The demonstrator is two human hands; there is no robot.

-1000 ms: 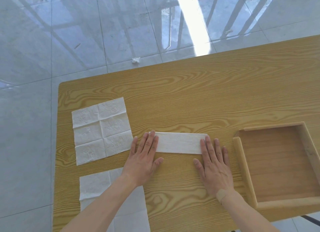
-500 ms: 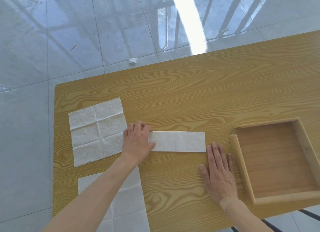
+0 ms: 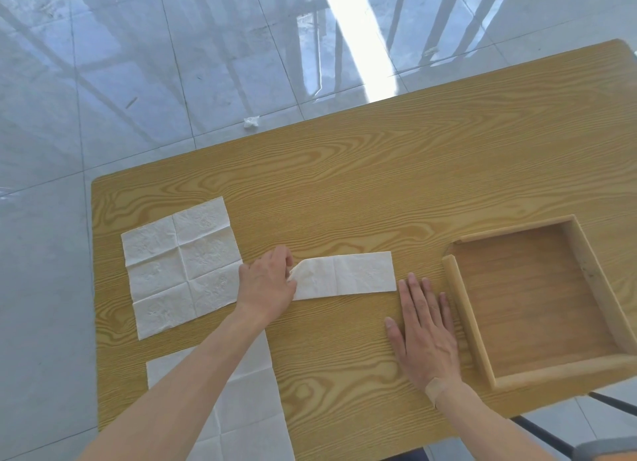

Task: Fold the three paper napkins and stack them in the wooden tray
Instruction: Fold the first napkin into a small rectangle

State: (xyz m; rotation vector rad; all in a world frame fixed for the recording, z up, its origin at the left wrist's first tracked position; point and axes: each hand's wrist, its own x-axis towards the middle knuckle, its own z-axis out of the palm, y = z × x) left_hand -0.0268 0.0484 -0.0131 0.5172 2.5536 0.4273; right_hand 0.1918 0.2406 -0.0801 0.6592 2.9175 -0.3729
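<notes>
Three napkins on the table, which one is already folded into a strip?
The folded napkin between the hands, just left of the wooden tray. It is a narrow strip whose left end the left hand lifts; the other two lie flat, fully opened.

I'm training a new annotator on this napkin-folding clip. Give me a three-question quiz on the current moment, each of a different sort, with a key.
1. True or false: the wooden tray already holds a napkin.
2. Which hand lifts an end of the folded napkin? A) left hand B) right hand
3. Fill in: ___ napkins lie unfolded on the table.

Key: 1. False, it holds nothing. 2. A; the right hand lies flat on the table beside the strip. 3. Two: the far unfolded napkin and the near unfolded napkin.
</notes>
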